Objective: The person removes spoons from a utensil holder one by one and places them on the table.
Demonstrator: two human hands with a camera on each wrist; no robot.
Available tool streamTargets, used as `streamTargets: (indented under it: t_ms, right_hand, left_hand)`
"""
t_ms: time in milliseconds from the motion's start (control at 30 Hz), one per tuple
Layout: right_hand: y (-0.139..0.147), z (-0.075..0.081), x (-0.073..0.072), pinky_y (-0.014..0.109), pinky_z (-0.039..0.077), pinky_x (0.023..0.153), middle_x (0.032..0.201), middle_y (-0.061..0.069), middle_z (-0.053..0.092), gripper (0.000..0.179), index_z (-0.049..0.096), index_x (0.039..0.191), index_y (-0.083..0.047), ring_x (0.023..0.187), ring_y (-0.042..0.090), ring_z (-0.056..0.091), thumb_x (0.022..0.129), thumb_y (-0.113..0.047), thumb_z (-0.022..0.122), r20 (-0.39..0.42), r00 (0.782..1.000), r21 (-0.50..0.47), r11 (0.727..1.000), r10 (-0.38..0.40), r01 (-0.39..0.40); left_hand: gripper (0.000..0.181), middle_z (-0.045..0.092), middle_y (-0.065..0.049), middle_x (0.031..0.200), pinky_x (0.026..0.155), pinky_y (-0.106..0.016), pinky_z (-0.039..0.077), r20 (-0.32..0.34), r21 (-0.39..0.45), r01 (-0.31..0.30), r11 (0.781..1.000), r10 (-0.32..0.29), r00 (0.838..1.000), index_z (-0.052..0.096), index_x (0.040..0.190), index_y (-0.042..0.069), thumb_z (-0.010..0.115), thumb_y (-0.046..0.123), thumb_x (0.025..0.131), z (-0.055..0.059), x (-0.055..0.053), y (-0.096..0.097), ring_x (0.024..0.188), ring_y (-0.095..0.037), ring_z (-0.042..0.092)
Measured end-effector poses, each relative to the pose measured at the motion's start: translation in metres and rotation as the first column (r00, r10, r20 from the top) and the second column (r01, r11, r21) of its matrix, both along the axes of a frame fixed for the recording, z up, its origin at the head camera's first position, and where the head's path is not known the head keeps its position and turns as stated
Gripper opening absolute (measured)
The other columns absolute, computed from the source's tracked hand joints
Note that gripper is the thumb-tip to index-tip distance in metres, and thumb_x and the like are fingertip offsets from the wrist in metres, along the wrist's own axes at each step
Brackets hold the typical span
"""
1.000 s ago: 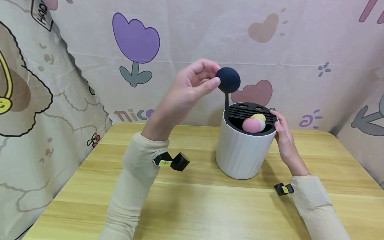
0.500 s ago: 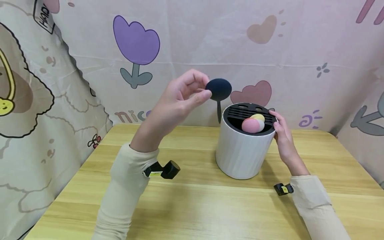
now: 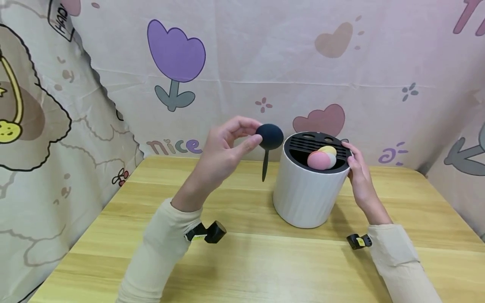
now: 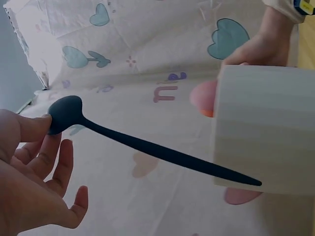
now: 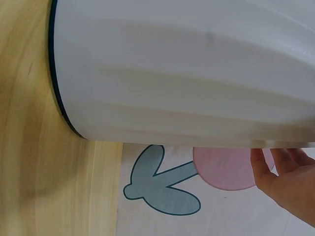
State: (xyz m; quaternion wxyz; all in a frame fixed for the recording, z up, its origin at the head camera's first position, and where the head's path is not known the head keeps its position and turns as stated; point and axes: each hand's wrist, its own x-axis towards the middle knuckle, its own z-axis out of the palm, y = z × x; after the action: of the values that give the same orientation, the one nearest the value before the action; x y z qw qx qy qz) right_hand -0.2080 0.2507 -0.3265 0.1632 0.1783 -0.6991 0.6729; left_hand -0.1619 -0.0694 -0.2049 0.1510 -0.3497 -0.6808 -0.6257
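My left hand (image 3: 223,149) pinches a dark ladle (image 3: 270,136) by the edge of its bowl, between thumb and fingers. The ladle's handle points down, apart from the holder, and in the left wrist view the whole ladle (image 4: 162,151) shows. A white ribbed utensil holder (image 3: 308,195) with a black slotted top stands to its right on the table. My right hand (image 3: 360,179) grips the holder's right rim. In the holder's front opening sit rounded pink (image 3: 319,160), yellow (image 3: 328,150) and white pieces; their lower parts are hidden.
The wooden table (image 3: 246,261) reaches back to a patterned cloth backdrop (image 3: 242,50). Another cloth (image 3: 34,202) hangs along the left side. Small black cameras sit on both wrists, the left one (image 3: 215,232) over the table.
My left hand has drawn the ladle away from the holder's left edge, moving left and then down. My right hand stays at the rim, and the holder has not moved.
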Motion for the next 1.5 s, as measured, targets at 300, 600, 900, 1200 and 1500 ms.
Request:
streamTargets:
  t_ms: [300, 600, 900, 1200, 1500]
  right_hand:
    - [0.000, -0.002, 0.001, 0.015, 0.034, 0.096, 0.152, 0.016, 0.021, 0.049, 0.034, 0.147, -0.011, 0.128, 0.019, 0.033, 0.102, -0.030, 0.034, 0.001, 1.000, -0.003, 1.000, -0.001, 0.001]
    - [0.000, -0.002, 0.001, 0.014, 0.033, 0.096, 0.153, 0.016, 0.020, 0.050, 0.033, 0.148, -0.010, 0.130, 0.019, 0.032, 0.102, -0.031, 0.033, 0.007, 1.000, 0.009, 1.000, -0.005, 0.005]
    - [0.000, -0.002, 0.001, 0.014, 0.033, 0.097, 0.153, 0.016, 0.018, 0.050, 0.033, 0.148, -0.010, 0.131, 0.019, 0.031, 0.102, -0.030, 0.034, 0.010, 1.000, 0.003, 1.000, 0.000, 0.000]
    - [0.000, -0.003, 0.000, 0.014, 0.034, 0.096, 0.153, 0.016, 0.020, 0.050, 0.033, 0.148, -0.010, 0.129, 0.019, 0.033, 0.102, -0.030, 0.033, 0.001, 1.000, 0.002, 1.000, 0.000, 0.000]
    - [0.001, -0.001, -0.002, 0.015, 0.035, 0.094, 0.152, 0.016, 0.022, 0.050, 0.033, 0.148, -0.009, 0.128, 0.018, 0.034, 0.102, -0.029, 0.033, -0.014, 1.000, 0.004, 1.000, 0.003, -0.003]
  left_hand:
    - [0.031, 0.067, -0.013, 0.105, 0.098, -0.043, 0.042, 0.131, -0.012, -0.037, 0.999, 0.038, 0.991, 0.063, 0.123, -0.001, 0.060, -0.001, 0.093, -0.032, -0.003, -0.003, 0.104, -0.022, 0.061]
    - [0.031, 0.068, -0.010, 0.106, 0.093, -0.042, 0.039, 0.246, -0.063, -0.107, 0.992, 0.120, 0.962, 0.065, 0.124, 0.003, 0.061, 0.004, 0.094, -0.057, -0.006, -0.005, 0.101, -0.022, 0.057]
    - [0.030, 0.065, -0.011, 0.106, 0.082, -0.035, 0.037, 0.386, -0.119, -0.196, 0.973, 0.228, 0.894, 0.066, 0.124, 0.005, 0.062, 0.005, 0.094, -0.078, -0.013, -0.006, 0.096, -0.026, 0.057]
    - [0.032, 0.065, -0.011, 0.108, 0.086, -0.035, 0.045, 0.477, -0.159, -0.177, 0.971, 0.232, 0.848, 0.066, 0.125, 0.006, 0.064, 0.005, 0.093, -0.093, -0.016, -0.008, 0.094, -0.025, 0.061]
    - [0.044, 0.068, -0.008, 0.110, 0.096, -0.043, 0.040, 0.415, -0.281, -0.120, 0.952, 0.233, 0.880, 0.064, 0.127, 0.005, 0.069, -0.003, 0.084, -0.101, -0.019, -0.011, 0.106, -0.022, 0.057]
